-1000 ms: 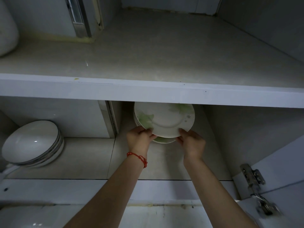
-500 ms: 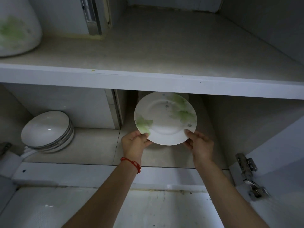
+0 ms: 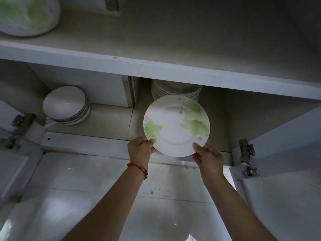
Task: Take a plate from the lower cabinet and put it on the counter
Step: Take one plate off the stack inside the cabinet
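Your left hand (image 3: 141,148) pinches the lower left rim of the plate (image 3: 176,126), thumb on the face and fingers curled behind; a red string bracelet (image 3: 139,169) circles that wrist. Your right hand (image 3: 209,158) grips the lower right rim the same way, thumb laid over the edge near a small grey flower mark. Between them the plate is held in the air, tilted toward you, its white face with green leaf prints in full view, at the mouth of the lower compartment.

Just behind the plate, a stack of plates (image 3: 175,90) stands on the cabinet floor; its top is cut off by the shelf edge (image 3: 156,69) above, and your plate covers its lower front. To the left, beyond a vertical divider (image 3: 128,92), a stack of bowls (image 3: 66,106) leans tilted against the back corner. On the upper shelf at far left sits a white vessel with green print (image 3: 26,14), blurred and cropped by the frame. Metal hinges (image 3: 246,158) show on the open door at right, and another hinge (image 3: 18,129) at left. The light is dim, so the back of the compartment is hard to read.
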